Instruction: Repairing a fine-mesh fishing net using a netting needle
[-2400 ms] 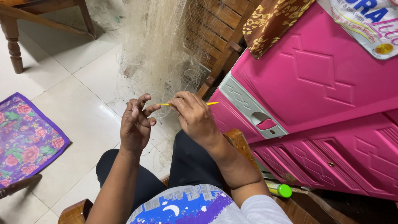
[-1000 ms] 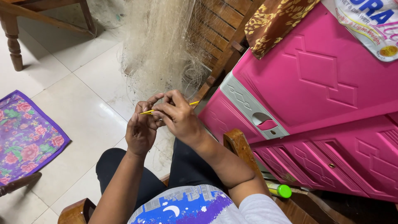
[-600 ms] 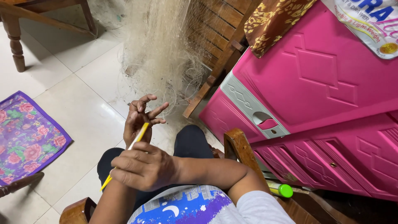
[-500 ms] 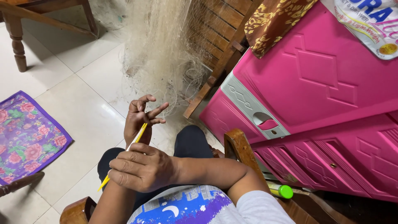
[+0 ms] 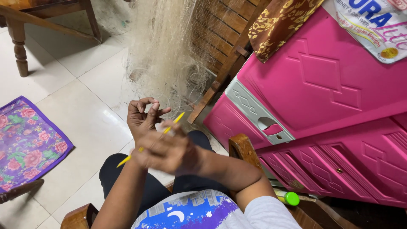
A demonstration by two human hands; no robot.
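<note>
Your right hand point(image 5: 167, 150) gripped a yellow needle point(image 5: 149, 143) in front of your lap, while your left hand point(image 5: 142, 118) curled its fingers, pinching the pale net point(image 5: 169, 55) that hung above.

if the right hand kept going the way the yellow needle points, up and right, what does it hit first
Probably the pale fishing net hanging ahead of the right hand and yellow needle; the pink cabinet sits further right. Depth is unclear.

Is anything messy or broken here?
Nothing looks broken. The pale net hangs in a tangled bunch and spills onto the floor by the wooden slats. The pink cabinet looks tilted, perhaps only from the camera angle. The right hand, with a yellow needle, is blurred.
</note>
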